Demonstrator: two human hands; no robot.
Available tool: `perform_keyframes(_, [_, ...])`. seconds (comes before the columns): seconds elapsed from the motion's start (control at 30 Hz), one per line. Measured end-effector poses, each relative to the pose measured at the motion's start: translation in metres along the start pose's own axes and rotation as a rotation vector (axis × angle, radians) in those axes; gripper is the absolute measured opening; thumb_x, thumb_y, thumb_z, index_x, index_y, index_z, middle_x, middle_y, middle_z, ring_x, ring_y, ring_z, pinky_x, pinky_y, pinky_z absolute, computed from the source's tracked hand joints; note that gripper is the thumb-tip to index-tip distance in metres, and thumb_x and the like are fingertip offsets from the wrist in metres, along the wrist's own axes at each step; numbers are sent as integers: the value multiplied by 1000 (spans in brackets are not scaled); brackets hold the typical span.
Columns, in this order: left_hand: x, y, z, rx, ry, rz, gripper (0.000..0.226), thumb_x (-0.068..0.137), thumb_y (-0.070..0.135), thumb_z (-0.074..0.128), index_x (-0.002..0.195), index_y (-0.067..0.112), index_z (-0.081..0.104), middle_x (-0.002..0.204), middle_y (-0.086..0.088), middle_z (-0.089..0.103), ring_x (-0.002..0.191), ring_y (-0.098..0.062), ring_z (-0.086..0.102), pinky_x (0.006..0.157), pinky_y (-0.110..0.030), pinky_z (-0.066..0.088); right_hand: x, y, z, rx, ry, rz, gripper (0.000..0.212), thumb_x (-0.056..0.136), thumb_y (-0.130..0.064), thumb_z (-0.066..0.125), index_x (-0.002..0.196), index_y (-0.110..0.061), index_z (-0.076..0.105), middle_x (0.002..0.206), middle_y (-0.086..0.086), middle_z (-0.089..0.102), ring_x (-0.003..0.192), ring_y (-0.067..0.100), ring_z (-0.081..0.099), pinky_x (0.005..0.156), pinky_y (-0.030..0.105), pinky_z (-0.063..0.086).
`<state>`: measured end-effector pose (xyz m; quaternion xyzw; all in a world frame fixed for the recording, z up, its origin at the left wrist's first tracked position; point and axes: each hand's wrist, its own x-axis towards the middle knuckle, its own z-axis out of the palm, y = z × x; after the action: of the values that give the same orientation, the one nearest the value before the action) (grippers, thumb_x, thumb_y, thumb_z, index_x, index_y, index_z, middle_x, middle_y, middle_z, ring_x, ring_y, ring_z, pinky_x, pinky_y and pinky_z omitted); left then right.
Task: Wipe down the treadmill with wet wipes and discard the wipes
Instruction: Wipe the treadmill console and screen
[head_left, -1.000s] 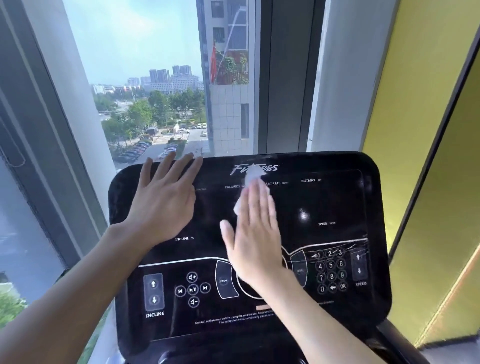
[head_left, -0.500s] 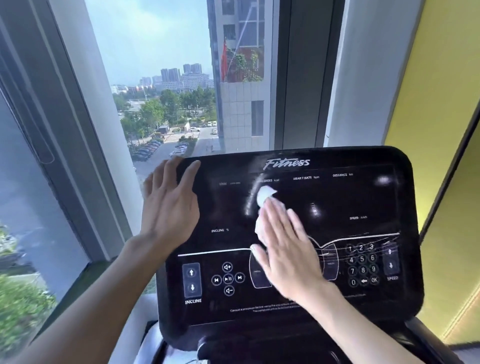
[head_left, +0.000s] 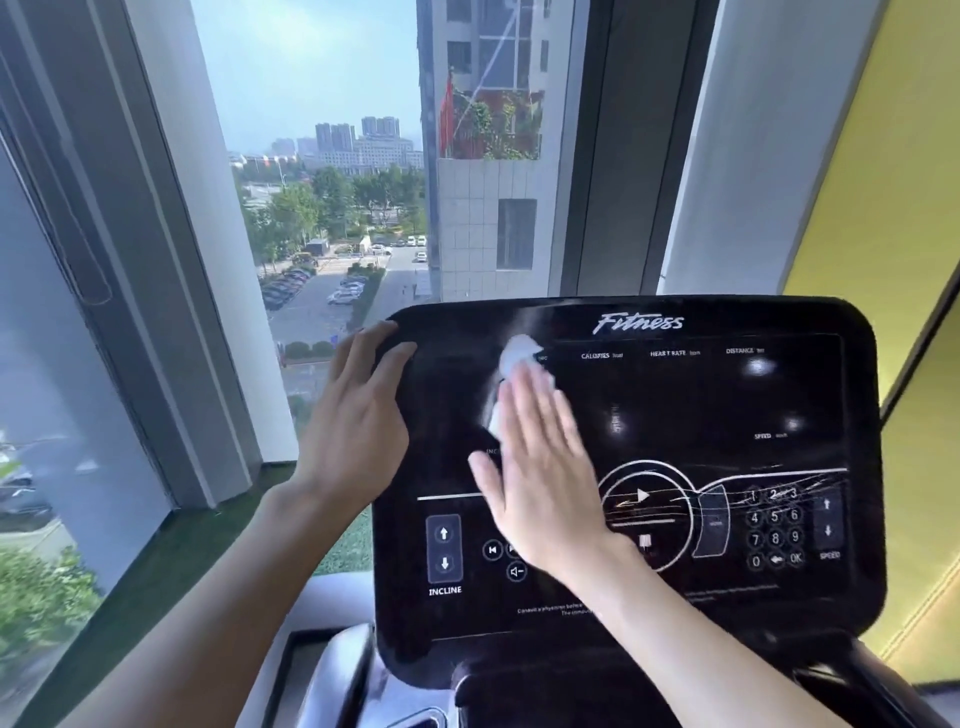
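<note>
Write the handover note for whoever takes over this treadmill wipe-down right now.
Left hand: open, fingers resting on the top left corner of the console.
Right hand: flat, pressing the wipe against the upper left of the screen.
Done: console wiping under way; a wet smear shows above the wipe.
Left: finish the console, wipe the rest of the treadmill, discard the wipe.

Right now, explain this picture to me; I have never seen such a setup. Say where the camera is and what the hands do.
The picture comes from a camera worn on a person's head, looking down at their two bare hands. The black panel is a treadmill console, buttons along its lower part. The right hand lies flat, pressing a white wet wipe against the screen. The left hand rests open on the console's upper left corner, holding nothing. Behind is a window.
</note>
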<state>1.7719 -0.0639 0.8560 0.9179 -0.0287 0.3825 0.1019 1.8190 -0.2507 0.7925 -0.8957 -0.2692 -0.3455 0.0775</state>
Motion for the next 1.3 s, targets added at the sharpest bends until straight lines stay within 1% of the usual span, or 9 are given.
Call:
perform_keyframes(0.07, [-5, -3, -1, -23, -15, -3, 61, 79, -19, 48, 135, 2, 53, 149, -11, 39, 140, -33, 32, 108, -47, 42, -3, 6, 0, -106, -44, -182, 71, 105, -50, 17, 156, -1, 16, 166, 15, 0, 154, 24, -5, 125, 45, 8])
perform_keyframes(0.2, [-25, -9, -3, -63, -41, -60, 61, 80, -19, 44, 136, 4, 53, 154, -7, 34, 143, -29, 28, 108, -45, 41, 0, 23, -3, -48, 36, 201, 72, 104, -47, 18, 156, 1, 12, 165, 18, 1, 154, 28, 0, 124, 47, 12])
perform_keyframes(0.33, [-37, -8, 0, -128, -39, -77, 60, 82, -20, 42, 137, 1, 53, 156, -9, 33, 145, -28, 27, 113, -40, 35, -36, -4, 12, -110, -77, -226, 71, 104, -47, 26, 155, 1, 19, 165, 17, 3, 154, 28, 0, 123, 48, 20])
perform_keyframes(0.5, [-43, -3, -3, -161, -53, -104, 60, 84, -18, 40, 139, 4, 51, 159, -7, 29, 147, -24, 24, 114, -33, 30, 14, 7, -12, -100, -22, 12, 72, 104, -48, 20, 156, 2, 14, 165, 19, 2, 154, 28, -1, 125, 46, 11])
perform_keyframes(0.67, [-42, -1, -4, -210, -49, -132, 64, 83, -18, 39, 141, 7, 49, 160, -4, 29, 148, -21, 24, 117, -32, 28, 18, -17, -9, -260, -89, -436, 72, 106, -51, 16, 157, -1, 8, 165, 16, -6, 153, 26, -11, 125, 44, 8])
perform_keyframes(0.8, [-46, -1, -7, -247, -64, -148, 63, 84, -18, 38, 139, 9, 51, 161, 2, 26, 148, -17, 25, 118, -36, 30, 42, -27, -17, -160, -53, -275, 72, 106, -50, 18, 157, 0, 9, 165, 17, -4, 154, 27, -9, 125, 44, 9])
perform_keyframes(1.0, [-63, -5, -2, -307, -84, -157, 61, 81, -19, 40, 129, 15, 54, 159, 8, 27, 133, -22, 48, 103, -36, 45, 20, -5, -13, -257, -93, -520, 72, 106, -51, 22, 157, -1, 12, 166, 14, -2, 154, 24, -7, 125, 43, 11])
perform_keyframes(1.2, [-74, -3, 1, -320, -45, -157, 59, 79, -19, 42, 125, 14, 57, 158, 7, 31, 141, -12, 36, 107, -26, 38, -13, 17, -5, -255, -129, -607, 70, 106, -49, 27, 156, 0, 17, 166, 16, 2, 154, 27, -2, 124, 44, 17])
perform_keyframes(1.3, [-78, -3, 5, -332, -42, -161, 59, 77, -20, 41, 122, 15, 57, 158, 8, 31, 141, -13, 36, 104, -22, 37, -27, 54, -8, -229, -123, -426, 70, 106, -49, 22, 156, 0, 16, 166, 16, 4, 154, 26, 2, 122, 46, 21])
